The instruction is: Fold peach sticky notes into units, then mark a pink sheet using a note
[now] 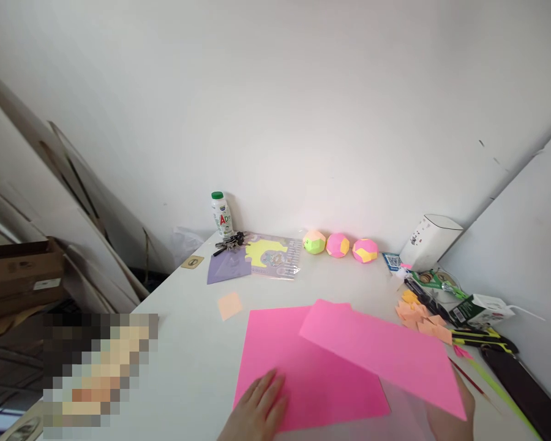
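While the left hand (256, 409) rests on top, big pink sheet (312, 373): flat on the near middle of the tabletop (183, 355), with no cuts that I can see.
Left hand: its grip has hold of nothing; the fingers are a little apart on the near left part of the sheet.
Right hand (461, 401): its grip has the near right end of another sheet; the fingers are hidden behind, so I cannot tell how tight.
Light pink sheet (386, 355): tipped, over the right part of the big one.
Bright balls (337, 245): three in a row on the far side, near the wall; they look all made.
Orange bits (422, 320): loose on the right, so some cutting seems done.
Work left: neither pink sheet seems made into small shapes yet; how much more, I cannot tell.
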{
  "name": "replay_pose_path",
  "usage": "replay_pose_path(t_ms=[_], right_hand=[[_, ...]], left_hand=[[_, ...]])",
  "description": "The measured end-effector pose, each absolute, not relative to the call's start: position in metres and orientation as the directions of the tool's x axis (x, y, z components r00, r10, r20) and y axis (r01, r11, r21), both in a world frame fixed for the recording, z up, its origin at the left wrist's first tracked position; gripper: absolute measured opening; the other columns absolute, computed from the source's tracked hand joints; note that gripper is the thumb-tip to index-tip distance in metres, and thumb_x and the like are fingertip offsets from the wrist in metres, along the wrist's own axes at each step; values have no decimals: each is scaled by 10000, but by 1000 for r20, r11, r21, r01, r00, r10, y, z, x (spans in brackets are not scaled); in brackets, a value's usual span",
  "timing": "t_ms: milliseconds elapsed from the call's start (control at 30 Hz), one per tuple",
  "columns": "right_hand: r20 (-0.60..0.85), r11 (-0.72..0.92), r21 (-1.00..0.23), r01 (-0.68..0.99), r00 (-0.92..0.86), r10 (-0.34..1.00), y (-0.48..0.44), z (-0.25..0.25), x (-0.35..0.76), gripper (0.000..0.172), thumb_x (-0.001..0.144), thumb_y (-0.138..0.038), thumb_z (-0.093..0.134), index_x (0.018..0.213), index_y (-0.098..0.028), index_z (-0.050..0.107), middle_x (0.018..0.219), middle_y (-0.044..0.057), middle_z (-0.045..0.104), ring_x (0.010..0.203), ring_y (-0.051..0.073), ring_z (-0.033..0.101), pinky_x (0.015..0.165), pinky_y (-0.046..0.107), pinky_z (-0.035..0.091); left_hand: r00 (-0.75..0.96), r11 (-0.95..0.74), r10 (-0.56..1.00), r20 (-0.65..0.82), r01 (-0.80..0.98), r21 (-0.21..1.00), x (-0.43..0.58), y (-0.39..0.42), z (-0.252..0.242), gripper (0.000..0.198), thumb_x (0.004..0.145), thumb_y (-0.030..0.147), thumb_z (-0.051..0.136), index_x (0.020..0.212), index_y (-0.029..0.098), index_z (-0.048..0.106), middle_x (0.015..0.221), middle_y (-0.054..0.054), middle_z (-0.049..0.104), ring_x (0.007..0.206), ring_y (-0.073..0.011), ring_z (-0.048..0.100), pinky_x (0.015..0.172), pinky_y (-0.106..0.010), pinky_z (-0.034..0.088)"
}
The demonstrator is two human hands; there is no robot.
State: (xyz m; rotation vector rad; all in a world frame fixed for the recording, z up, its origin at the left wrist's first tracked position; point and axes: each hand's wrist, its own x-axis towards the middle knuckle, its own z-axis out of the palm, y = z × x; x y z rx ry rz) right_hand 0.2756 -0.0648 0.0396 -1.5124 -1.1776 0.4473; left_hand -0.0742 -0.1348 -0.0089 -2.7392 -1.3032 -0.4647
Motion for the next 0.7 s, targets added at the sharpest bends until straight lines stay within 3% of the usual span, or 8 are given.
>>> replay_pose_path(t_ms=[67,167,300,467,533,700], right_hand=[[195,3,-946,325,559,806,-62,44,280,313,601,-378,751,787,-139,674,646,37,654,577,193,590,418,233,473],[97,-41,-981,191,658,747,-60,48,281,346,627,-421,746,794,-131,659,680,13,622,620,155,561,470,203,469],[42,-6,-998,69,669,742,-63,52,284,395,622,-467,764,798,-133,648,700,-5,599,615,121,533,485,181,466],[-34,64,-991,-120,672,740,-69,64,286,437,626,-459,781,898,-139,658,886,55,651,682,164,589,466,216,497],[-26,97,-986,-139,685,728,-71,72,286,446,639,-448,777,942,-142,659,936,77,660,710,187,609,452,229,502],[86,134,-991,-8,725,683,-80,89,287,378,716,-419,734,968,-148,657,904,97,685,690,225,636,464,304,525]], left_hand=[[577,-585,807,129,811,32,-72,-131,-17,441,802,396,617,1197,200,595,1279,-157,584,1153,-342,551,881,-429,503],[533,-533,846,24,846,-11,-66,-127,-20,390,812,286,585,1194,213,612,1273,-146,590,1147,-333,556,856,-417,510],[529,-524,848,41,846,-95,-52,-125,-22,317,845,237,532,1137,200,651,1195,-170,634,1063,-340,605,752,-396,531],[480,-454,871,104,868,-202,-39,-127,-23,333,842,112,484,1131,166,640,1131,-188,656,1030,-332,616,759,-403,510],[501,-481,861,85,858,-178,-39,-128,-18,356,827,129,490,1157,156,621,1132,-196,651,1023,-342,614,717,-392,515],[538,-529,841,58,840,-122,-44,-125,-6,442,756,80,504,1181,155,596,1157,-186,639,1033,-335,610,706,-383,526]])
